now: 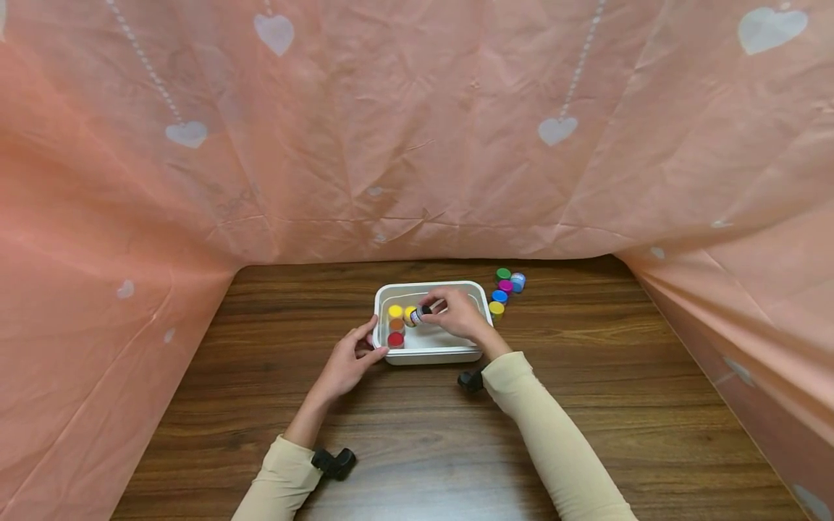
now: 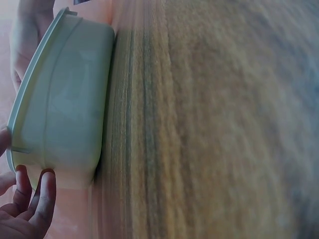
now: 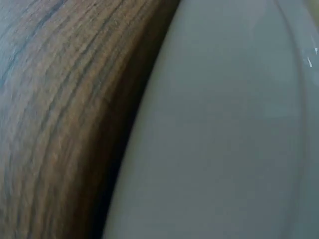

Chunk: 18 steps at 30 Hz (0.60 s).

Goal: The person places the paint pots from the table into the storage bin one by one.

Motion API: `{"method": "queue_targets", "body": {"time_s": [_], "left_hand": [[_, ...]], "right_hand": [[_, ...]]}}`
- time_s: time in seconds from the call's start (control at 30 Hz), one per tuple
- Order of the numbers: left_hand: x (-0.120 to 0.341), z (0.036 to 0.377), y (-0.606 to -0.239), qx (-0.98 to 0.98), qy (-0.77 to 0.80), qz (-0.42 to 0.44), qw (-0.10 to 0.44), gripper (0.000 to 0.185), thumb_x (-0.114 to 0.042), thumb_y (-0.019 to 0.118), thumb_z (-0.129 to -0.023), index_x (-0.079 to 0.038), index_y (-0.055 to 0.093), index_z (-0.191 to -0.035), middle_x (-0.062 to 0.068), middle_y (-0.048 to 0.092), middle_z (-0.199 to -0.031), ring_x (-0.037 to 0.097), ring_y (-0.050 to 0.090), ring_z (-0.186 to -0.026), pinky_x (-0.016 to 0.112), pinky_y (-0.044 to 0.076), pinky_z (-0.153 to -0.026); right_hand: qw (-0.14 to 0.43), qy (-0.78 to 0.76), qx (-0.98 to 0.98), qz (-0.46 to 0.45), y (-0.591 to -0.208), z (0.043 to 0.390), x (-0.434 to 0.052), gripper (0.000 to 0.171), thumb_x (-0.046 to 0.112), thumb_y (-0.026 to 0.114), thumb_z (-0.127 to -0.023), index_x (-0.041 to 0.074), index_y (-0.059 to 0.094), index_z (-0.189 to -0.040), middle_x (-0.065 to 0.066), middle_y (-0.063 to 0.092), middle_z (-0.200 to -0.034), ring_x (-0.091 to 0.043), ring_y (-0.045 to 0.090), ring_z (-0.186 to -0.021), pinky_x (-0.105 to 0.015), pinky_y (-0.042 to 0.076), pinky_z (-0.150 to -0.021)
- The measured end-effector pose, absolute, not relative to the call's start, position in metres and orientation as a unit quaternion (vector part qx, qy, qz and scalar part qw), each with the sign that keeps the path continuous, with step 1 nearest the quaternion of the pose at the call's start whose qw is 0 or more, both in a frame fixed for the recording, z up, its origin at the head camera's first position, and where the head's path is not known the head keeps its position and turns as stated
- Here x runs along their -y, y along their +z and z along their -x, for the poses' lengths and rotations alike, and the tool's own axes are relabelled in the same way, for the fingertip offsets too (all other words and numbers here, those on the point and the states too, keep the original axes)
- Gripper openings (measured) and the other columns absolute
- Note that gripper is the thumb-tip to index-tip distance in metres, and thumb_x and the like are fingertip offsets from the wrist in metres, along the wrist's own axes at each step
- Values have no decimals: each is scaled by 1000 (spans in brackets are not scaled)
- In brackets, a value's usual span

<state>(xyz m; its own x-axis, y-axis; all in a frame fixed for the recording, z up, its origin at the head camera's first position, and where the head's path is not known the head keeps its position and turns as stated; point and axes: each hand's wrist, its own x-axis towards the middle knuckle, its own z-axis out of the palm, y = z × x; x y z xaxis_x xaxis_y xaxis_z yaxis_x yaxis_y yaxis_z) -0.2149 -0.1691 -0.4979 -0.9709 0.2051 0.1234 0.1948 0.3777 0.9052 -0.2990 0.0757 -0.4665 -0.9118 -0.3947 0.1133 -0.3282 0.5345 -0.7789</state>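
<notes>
A white plastic tub (image 1: pixel 449 356) stands on the table. My left hand (image 1: pixel 344 364) holds its left end, thumb at the near corner and fingers along the side; in the left wrist view, curled fingertips (image 2: pixel 47 181) meet the wall below the rim. Over the inside of the tub, my right hand (image 1: pixel 458 315) pinches a small paint jar (image 1: pixel 417 317) with a black lid, tilted on its side. Left of it, in a column, are a yellow-topped jar (image 1: pixel 395 311), an orange-brown one (image 1: pixel 396 325) and a red one (image 1: pixel 395 340). Another yellow-topped jar (image 1: pixel 409 315) is partly hidden behind the held jar.
Outside the tub's right end, small jars stand grouped: green (image 1: pixel 503 274), magenta (image 1: pixel 505 286), blue (image 1: pixel 499 297) and yellow (image 1: pixel 496 310). A light-blue jar (image 1: pixel 517 282) lies beside them. A pink curtain (image 1: pixel 417 145) surrounds the wooden table (image 1: pixel 404 441) at the back and sides.
</notes>
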Motion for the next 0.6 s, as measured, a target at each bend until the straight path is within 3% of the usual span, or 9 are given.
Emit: {"method": "queue_targets", "body": {"time_s": [0.23,0.47,0.6], "left_hand": [[169,214,-496,-831,542,-124,5,64,-15,68,-90,-4,38,-146,21,51,-108,25,55,-97,33,54,-84],[171,215,-500,-830,544,-123,5,65,-21,69,-89,-9,40,-146,12,52,-105,19,55,-95,22,53,-80],[170,215,-497,-830,544,-121,10,65,-22,68,-89,-9,40,-146,12,51,-106,20,55,-96,26,53,-83]], "right_hand": [[59,-413,-884,213,-474,300,-67,28,15,79,-80,8,71,-106,-9,68,-103,-23,64,-86,-31,53,-75],[76,-403,-887,212,-480,303,-62,28,14,80,-78,9,72,-104,-5,69,-102,-19,63,-84,-29,52,-76],[82,-398,-888,214,-480,306,-61,28,13,81,-77,8,72,-103,-5,68,-101,-17,63,-83,-29,52,-77]]}}
